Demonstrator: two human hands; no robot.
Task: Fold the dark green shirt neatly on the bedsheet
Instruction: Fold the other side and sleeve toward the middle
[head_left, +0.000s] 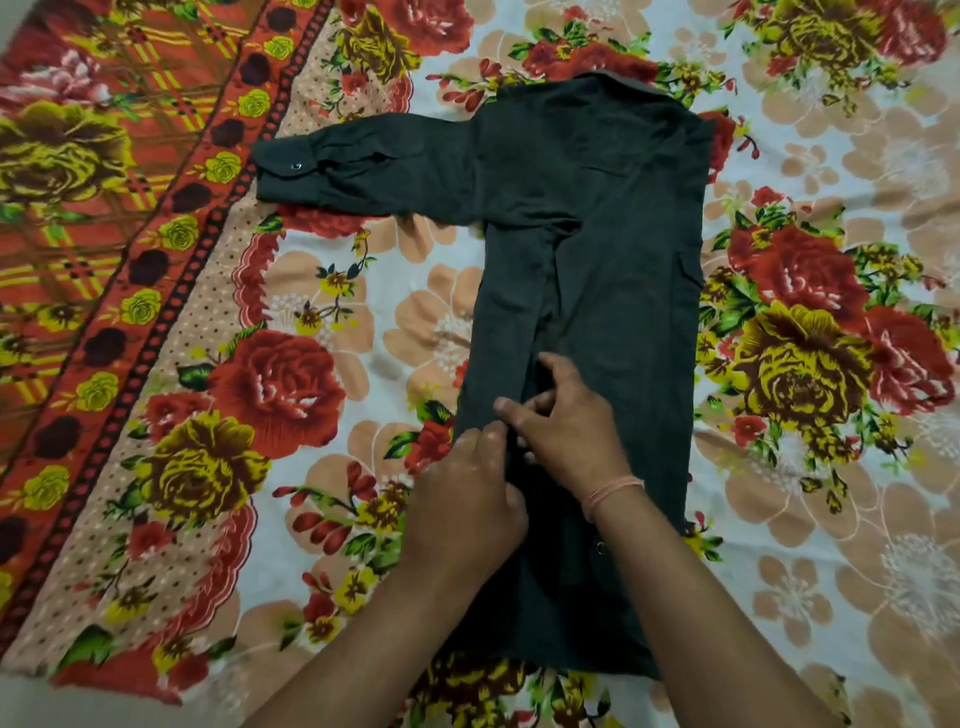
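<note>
- Head view: dark green shirt (597, 270) lies flat mid-bedsheet (363, 322), collar far, one side already folded in, other sleeve (363, 166) stretched out to the left.
- Left hand (467, 499) and right hand (566, 431) both pinch shirt fabric at the centre fold, fingers narrow.
- Risk: tugging unevenly could bunch the fold or skew the edge.
- Nothing else nearby; only the outstretched sleeve remains in the way.
</note>
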